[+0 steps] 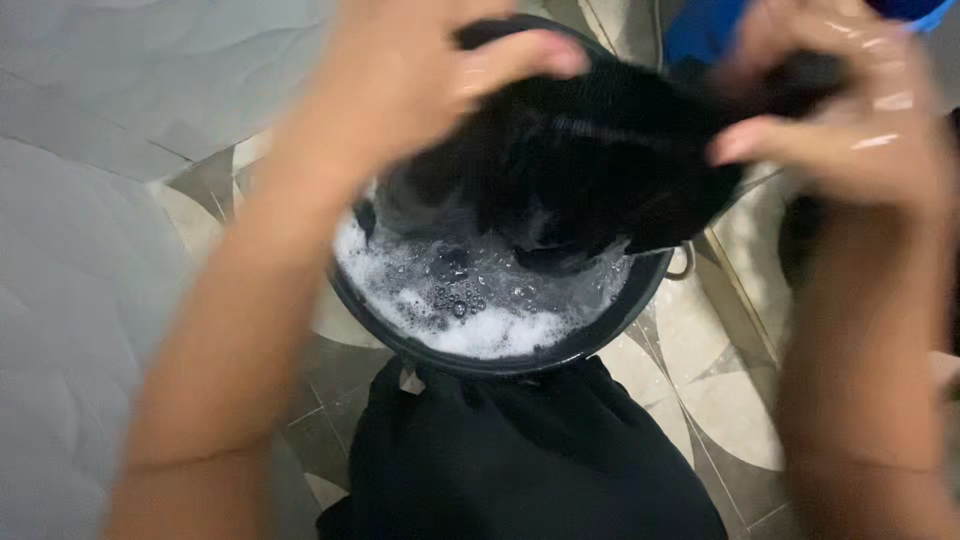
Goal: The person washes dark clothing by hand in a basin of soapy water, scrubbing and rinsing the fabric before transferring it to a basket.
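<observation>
A wet black cloth is stretched between both my hands above a black round bucket full of soapy, foamy water. My left hand grips the cloth's left end at the top of the view. At the top right, my right hand, wet and shiny, grips its right end. The cloth's lower part hangs down into the foam.
A second heap of black fabric lies against the bucket's near side on the patterned tile floor. A blue container shows at the top right, and pale grey tiled surface fills the left.
</observation>
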